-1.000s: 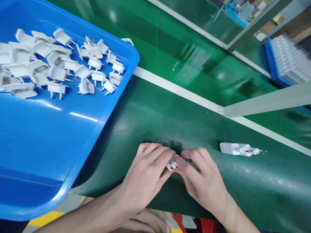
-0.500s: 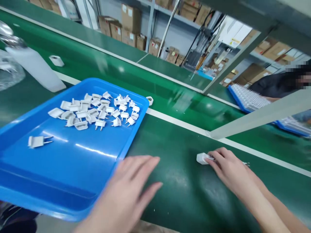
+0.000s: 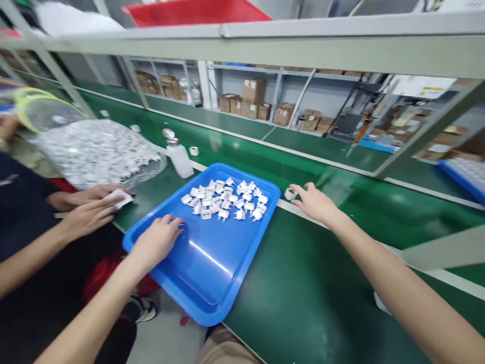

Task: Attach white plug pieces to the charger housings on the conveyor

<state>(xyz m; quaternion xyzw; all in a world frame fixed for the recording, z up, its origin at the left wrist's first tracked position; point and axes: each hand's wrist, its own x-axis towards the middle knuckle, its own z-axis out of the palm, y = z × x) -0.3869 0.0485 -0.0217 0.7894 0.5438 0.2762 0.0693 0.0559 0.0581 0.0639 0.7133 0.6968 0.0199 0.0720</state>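
My left hand point(image 3: 161, 240) is over the left side of the blue tray point(image 3: 242, 288), its fingers curled round a white two-pin plug piece whose pins point(image 3: 182, 226) stick out past the fingertips. The rest of that piece is hidden by the hand. Farther back in the tray lies a heap of similar white plug pieces point(image 3: 215, 197). My right hand point(image 3: 316, 203) reaches over the green belt, thumb and fingers apart beside a small white hollow housing point(image 3: 290, 193); whether they touch it I cannot tell. Another white piece point(image 3: 381, 303) shows partly behind my right forearm.
A white pump bottle point(image 3: 180, 161) stands behind the tray, with a white housing point(image 3: 194, 150) near it. On the left, a co-worker's hands point(image 3: 91, 210) hold a white piece beside a plastic bag of white parts point(image 3: 98, 151). A metal post point(image 3: 447, 247) rises at right.
The view has swung left. My right hand has left the white piece on the bench and moved to the housing on the belt. My left hand has moved into the tray onto the lone plug piece.
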